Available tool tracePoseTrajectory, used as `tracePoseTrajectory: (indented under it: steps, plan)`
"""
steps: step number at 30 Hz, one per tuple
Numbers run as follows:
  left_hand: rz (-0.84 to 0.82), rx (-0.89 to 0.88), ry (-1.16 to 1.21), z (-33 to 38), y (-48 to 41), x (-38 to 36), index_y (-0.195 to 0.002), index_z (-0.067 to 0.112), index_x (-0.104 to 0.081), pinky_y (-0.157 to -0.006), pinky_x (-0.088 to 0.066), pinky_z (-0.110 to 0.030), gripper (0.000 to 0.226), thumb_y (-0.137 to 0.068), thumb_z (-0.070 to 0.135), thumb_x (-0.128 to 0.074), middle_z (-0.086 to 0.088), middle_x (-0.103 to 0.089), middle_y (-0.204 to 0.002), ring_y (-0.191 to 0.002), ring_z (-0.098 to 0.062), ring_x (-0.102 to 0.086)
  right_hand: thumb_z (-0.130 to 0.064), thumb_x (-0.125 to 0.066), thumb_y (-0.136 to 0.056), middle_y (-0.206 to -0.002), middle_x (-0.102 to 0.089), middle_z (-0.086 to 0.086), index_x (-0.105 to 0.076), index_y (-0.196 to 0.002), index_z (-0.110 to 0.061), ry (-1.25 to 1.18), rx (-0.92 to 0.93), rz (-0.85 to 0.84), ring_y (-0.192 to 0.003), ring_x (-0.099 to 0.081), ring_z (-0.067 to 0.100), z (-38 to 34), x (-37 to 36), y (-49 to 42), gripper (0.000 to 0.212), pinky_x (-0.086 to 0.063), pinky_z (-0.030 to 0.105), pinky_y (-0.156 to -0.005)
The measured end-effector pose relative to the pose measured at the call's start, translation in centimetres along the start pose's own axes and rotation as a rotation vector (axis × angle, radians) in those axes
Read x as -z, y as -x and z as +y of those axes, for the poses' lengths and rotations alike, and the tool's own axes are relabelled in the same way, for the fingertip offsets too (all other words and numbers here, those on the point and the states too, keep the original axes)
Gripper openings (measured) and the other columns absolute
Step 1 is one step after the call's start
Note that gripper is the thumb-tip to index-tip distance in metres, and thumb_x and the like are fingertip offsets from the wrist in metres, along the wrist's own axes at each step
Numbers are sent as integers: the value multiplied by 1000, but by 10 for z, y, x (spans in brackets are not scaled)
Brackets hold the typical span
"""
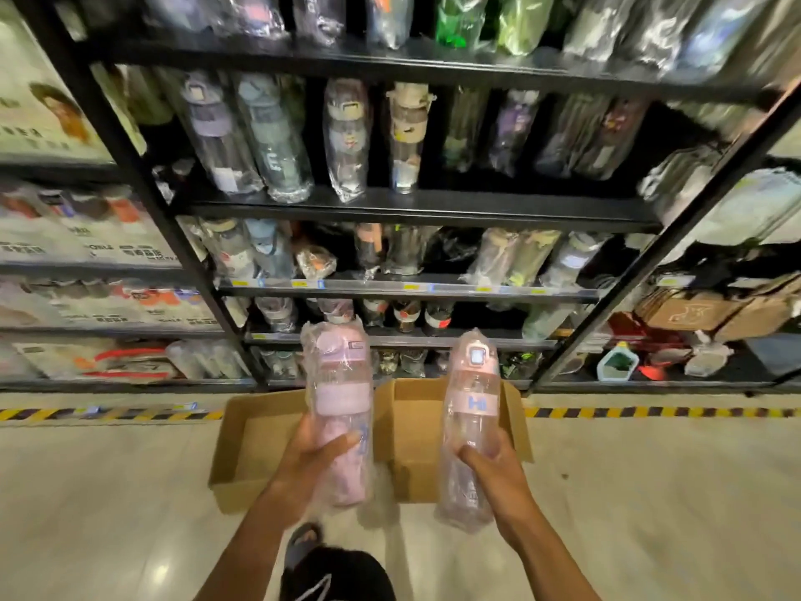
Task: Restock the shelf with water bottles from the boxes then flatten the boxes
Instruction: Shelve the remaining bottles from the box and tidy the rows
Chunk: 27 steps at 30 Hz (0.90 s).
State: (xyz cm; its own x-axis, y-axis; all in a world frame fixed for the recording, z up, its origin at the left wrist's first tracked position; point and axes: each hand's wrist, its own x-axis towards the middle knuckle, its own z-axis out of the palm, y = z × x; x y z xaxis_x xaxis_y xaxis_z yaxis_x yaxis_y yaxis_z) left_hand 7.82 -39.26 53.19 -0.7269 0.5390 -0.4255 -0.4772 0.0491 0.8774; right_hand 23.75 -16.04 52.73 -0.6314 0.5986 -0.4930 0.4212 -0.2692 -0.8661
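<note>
While we face the shelf [433,208], we hold two pink bottles upright, each wrapped in clear plastic. Our left hand [312,457] curls round the lower half of the left bottle [340,383], with the thumb laid across its front over some blue print that we cannot read. Our right hand [490,466] grips the lower half of the right bottle [472,396]. The pale band on that bottle carries blue letters, perhaps "HI", but they are too soft for us to be sure.

Both bottles hang above two open brown boxes on the floor [650,492]. The left box [242,444] lies behind the left bottle, and the right box [411,427] shows between the two bottles.

Beyond the boxes, yellow-and-black tape [130,413] runs along the foot of the shelf. Rows of wrapped bottles stand on its black boards. Small yellow tags [299,283] sit on one rail, their print too blurred to read.
</note>
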Motion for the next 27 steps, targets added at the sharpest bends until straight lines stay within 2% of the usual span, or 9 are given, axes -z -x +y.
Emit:
tracePoseTrajectory:
  steps: [3, 6, 8, 12, 15, 18, 22, 25, 27]
  plan:
    - [49, -1, 27, 10, -4, -41, -133, 25, -55, -73, -63, -46, 76, -67, 25, -92, -9, -75, -115, -100, -33, -75, -20, -84, -82, -114, -75, -1, -55, -133, -31, -34, 51, 9, -95, -76, 16, -19, 35, -4, 59, -62, 40, -80]
    - [98, -31, 27, 21, -24, -67, -136, 27, -53, -72, -63, -46, 85, -60, 23, -91, -6, -75, -118, -98, -30, -76, -16, -85, -83, -116, -75, 1, -56, -133, -31, -84, 90, 8, -99, -76, 21, -36, 59, -19, 60, -62, 51, -88]
    - [93, -55, 8, 32, -43, -82, -137, 27, -52, -77, -63, -50, 90, -59, 26, -97, -5, -75, -120, -100, -30, -75, -15, -86, -82, -115, -75, -1, -57, -130, -34, -104, 114, 6, -99, -76, 19, -48, 68, -32, 59, -63, 48, -86]
    - [61, -154, 4, 58, -94, -106, -139, 25, -50, -81, -63, -47, 85, -67, 22, -96, -8, -72, -125, -105, -29, -74, -21, -87, -81, -117, -75, -6, -56, -133, -39, -105, 140, -32, -101, -75, 14, -72, 74, -70, 63, -63, 36, -77]
    - [49, -247, -32, 82, -142, -121, -142, 27, -48, -94, -57, -60, 88, -66, 34, -92, -6, -71, -128, -113, -33, -71, -41, -90, -74, -123, -73, -11, -55, -136, -45, -57, 184, -26, -111, -71, 15, -92, 76, -110, 71, -61, 45, -92]
    - [43, -321, -77, 107, -187, -138, -140, 26, -53, -99, -54, -60, 74, -74, 32, -87, -3, -73, -125, -115, -30, -70, -55, -90, -62, -129, -70, -12, -53, -139, -44, -6, 229, -16, -119, -67, 13, -120, 77, -149, 86, -56, 50, -102]
    - [2, -397, -113, 143, -245, -154, -138, 32, -54, -103, -53, -52, 64, -82, 35, -85, 3, -71, -127, -119, -21, -68, -46, -90, -67, -128, -70, -10, -53, -140, -34, 3, 316, 16, -116, -67, 8, -164, 76, -201, 83, -56, 42, -101]
    - [-57, -414, -106, 166, -278, -165, -142, 30, -49, -101, -55, -41, 61, -90, 22, -80, 6, -69, -130, -121, -16, -66, -21, -87, -82, -122, -69, -9, -53, -132, -32, 34, 380, 57, -105, -68, -1, -190, 78, -231, 61, -58, 23, -86]
    - [-40, -424, -120, 181, -296, -172, -140, 34, -48, -99, -55, -35, 62, -89, 20, -80, 9, -67, -131, -121, -12, -65, -18, -84, -85, -123, -67, -11, -51, -133, -32, 86, 413, 92, -107, -67, 1, -206, 81, -248, 60, -56, 18, -79]
